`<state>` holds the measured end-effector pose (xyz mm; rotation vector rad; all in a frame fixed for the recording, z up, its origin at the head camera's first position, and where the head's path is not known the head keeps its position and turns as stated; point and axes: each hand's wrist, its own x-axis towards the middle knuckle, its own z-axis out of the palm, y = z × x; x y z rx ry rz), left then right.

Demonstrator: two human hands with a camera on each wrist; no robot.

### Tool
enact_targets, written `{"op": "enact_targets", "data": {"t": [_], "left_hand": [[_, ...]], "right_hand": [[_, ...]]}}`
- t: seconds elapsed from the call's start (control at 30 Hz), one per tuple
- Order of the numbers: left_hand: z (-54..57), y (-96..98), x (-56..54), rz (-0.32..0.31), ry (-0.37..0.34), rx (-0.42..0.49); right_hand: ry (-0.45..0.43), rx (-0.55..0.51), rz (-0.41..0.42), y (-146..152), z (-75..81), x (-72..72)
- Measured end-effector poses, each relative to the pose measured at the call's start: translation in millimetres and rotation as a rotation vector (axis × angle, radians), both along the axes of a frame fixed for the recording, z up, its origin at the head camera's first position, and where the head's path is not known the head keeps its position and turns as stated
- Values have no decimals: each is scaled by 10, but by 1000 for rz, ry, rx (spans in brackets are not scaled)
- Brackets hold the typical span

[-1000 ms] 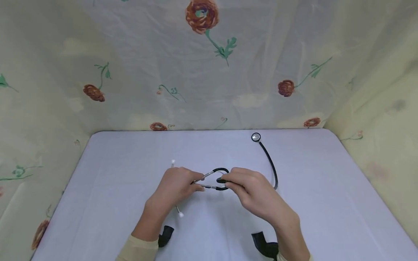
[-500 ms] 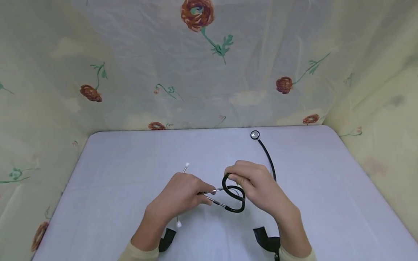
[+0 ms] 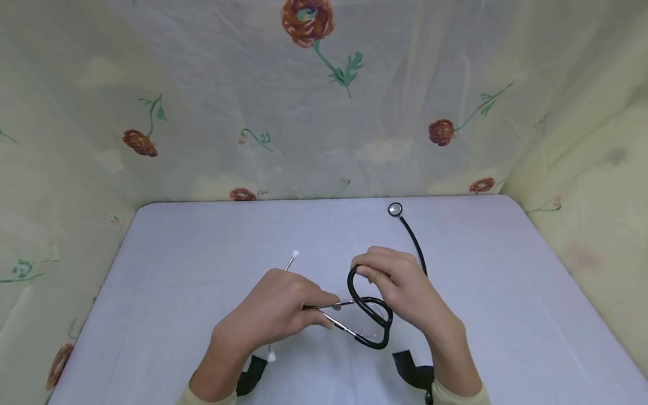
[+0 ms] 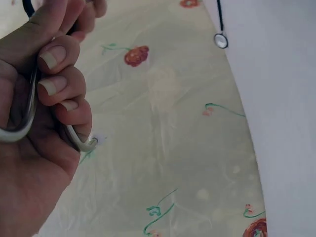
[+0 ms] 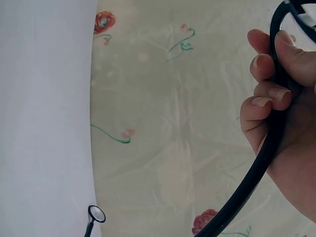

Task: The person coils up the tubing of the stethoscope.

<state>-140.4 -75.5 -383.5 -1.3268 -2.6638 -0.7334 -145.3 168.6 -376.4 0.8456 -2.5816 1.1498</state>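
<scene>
now-lower glossy black stethoscope loop point(image 3: 387, 324), left fingers point(image 4: 61, 84) round shiny metal point(image 4: 31, 108), right fingers point(image 5: 259, 116) round tubing point(image 5: 247, 185)

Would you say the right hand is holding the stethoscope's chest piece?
No, the chest piece lies on the table; the right hand grips the tubing.

On the left side of the frame, the left grip point(image 4: 44, 118), a bare hand, holds a stethoscope point(image 4: 30, 113) by its shiny metal parts. One part bends toward the left edge; another pokes out below the curled fingers and hooks right. Some black hose point(image 4: 28, 7) peeks out at the upper left. Near the top, right of the middle, a round silver disc point(image 4: 220, 41) with a black rim lies on the white desk point(image 4: 289, 108), by its edge. Flowery cloth point(image 4: 168, 148) with red-brown blooms fills the middle.
</scene>
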Motion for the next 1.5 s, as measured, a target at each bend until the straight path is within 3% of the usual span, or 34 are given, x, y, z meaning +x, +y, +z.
{"op": "enact_targets", "data": {"t": [0.3,0.63,0.8,1.0,1.13,1.5], "left_hand": [[66,-96,19,-87,73,171],[74,-124,22,-107,37,305],[68,-141,-4,-52,48,328],[62,-186,-38,50,61,356],[69,-208,-43,115,62,358],[0,-239,-113,263,127,319]], "right_hand": [[-26,-28,12,-8,-4,-11],[-125,-35,50,-62,-38,1],[-132,-9,65,-102,-57,-5],[-189,67,-32,-163,-27,0],[-213,100,-54,-198,-21,-2],[-185,199,2,-291,-31,48]]}}
